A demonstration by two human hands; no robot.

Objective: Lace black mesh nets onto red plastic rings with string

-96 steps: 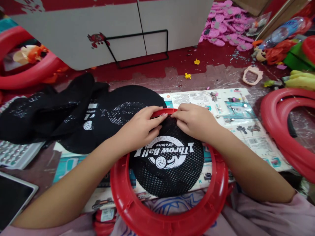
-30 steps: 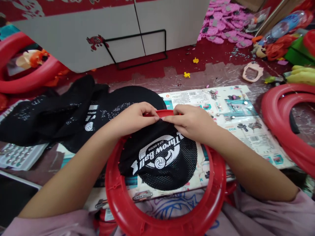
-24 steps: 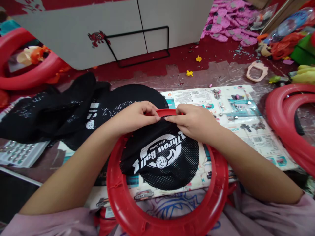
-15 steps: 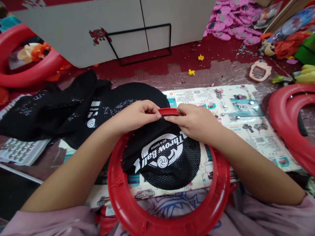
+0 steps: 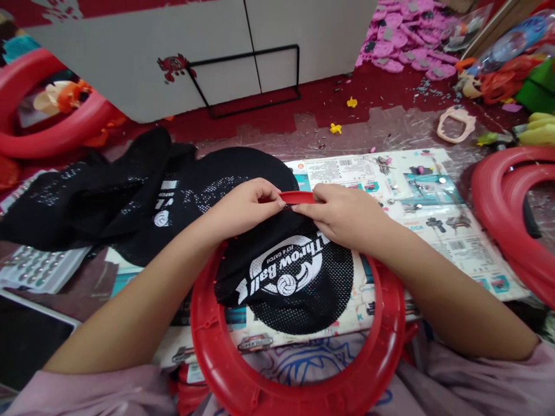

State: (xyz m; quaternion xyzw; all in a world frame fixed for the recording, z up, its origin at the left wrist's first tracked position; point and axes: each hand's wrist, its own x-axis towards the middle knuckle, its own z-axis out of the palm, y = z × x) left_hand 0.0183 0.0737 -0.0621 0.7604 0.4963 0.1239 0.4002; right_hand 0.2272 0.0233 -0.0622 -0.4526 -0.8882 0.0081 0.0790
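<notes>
A large red plastic ring [image 5: 225, 370] lies in front of me, its near side over my lap. Inside it sits a round black mesh net [image 5: 286, 277] printed with a white "Throw Ball" logo. My left hand [image 5: 243, 205] and my right hand [image 5: 342, 214] meet at the ring's far edge. Both pinch the net's upper edge against the red rim, fingers closed. The net's left part is folded and bunched; its right and lower parts lie flat on the printed cardboard sheet [image 5: 433, 196].
A pile of more black mesh nets [image 5: 108, 190] lies at the left. Stacked red rings [image 5: 507, 214] sit at the right, another red ring [image 5: 47, 133] at the far left. Pink parts [image 5: 403, 40], a grey tray [image 5: 34, 268] and a white cabinet [image 5: 195, 52] surround the work area.
Since 3.2 s ago the net's left side has pulled inward and folded, tilting the logo. In the last second both hands stay pinched at the far rim with hardly any shift.
</notes>
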